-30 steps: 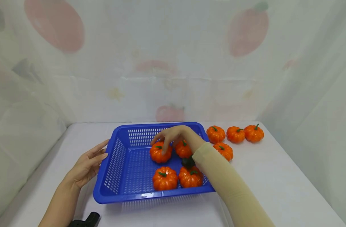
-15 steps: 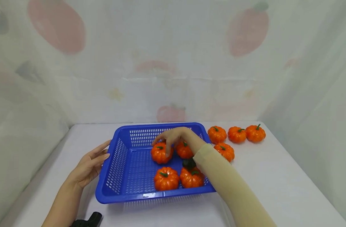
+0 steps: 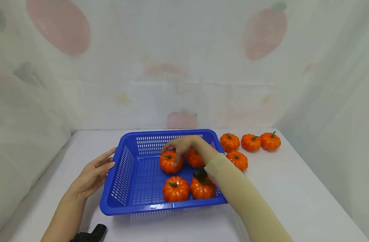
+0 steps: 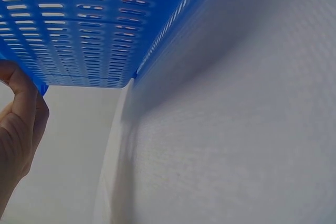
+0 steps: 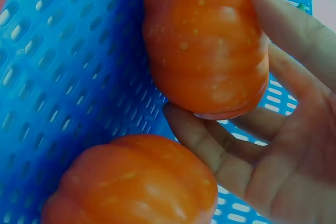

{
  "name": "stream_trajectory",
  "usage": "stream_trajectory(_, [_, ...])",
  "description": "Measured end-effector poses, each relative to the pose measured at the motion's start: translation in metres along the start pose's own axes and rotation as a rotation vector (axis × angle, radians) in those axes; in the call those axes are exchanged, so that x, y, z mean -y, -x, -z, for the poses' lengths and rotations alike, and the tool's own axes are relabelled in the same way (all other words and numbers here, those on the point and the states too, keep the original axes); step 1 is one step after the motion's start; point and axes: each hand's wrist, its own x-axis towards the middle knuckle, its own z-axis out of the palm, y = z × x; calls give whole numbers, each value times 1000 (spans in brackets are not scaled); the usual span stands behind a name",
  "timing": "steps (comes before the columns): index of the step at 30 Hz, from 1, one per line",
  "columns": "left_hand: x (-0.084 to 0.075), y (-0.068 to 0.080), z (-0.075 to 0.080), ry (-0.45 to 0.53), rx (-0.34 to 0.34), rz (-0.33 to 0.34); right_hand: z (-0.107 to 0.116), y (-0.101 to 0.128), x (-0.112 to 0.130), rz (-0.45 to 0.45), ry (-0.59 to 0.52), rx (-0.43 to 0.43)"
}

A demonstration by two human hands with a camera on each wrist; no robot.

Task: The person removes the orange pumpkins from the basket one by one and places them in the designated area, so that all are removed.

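Observation:
A blue plastic basket (image 3: pixel 133 211) with slotted walls sits mid-table, several small orange pumpkins inside it. My left hand (image 3: pixel 92 176) grips its left rim, the thumb on the near side of the fingers. That hand (image 4: pixel 21 114) also shows at the basket's wall in the left wrist view. Reaching into the basket, my right hand (image 3: pixel 182 147) holds a pumpkin (image 3: pixel 169 164) between thumb and fingers. From the right wrist, the hand (image 5: pixel 283 145) curls round that pumpkin (image 5: pixel 207 40). Other pumpkins in the basket are one beside it (image 3: pixel 195 160) and two along the front, left (image 3: pixel 176 191) and right (image 3: pixel 202 190).
Outside the basket to the right, several more pumpkins lie on the white table, including a nearer one (image 3: pixel 237 160) partly behind the sleeve (image 3: pixel 245 191). A black strap device (image 3: pixel 92 233) is on the left wrist. Pale printed curtains (image 3: pixel 178 67) enclose the back and sides.
The head view shifts slightly. Both hands, the basket and the pumpkins keep their places relative to each other.

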Motion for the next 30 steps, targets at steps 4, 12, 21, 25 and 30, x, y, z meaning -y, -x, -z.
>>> stream_trajectory(4, [-1, -1, 0, -9, -6, 3, 0, 0, 2, 4, 38, -24])
stream_trajectory(12, [-3, 0, -1, -5, -16, 10, 0, 2, 5, 47, 61, -56])
stream_trajectory(21, [-2, 1, 0, 14, 7, 5, 6, 8, 8, 81, 51, -60])
stream_trajectory(25, [-2, 0, 1, 19, 13, 2, 11, 12, 7, 104, 14, -85])
stream_trajectory(30, [-2, 0, 1, 18, 11, 3, 18, 20, 7, 128, -91, -124])
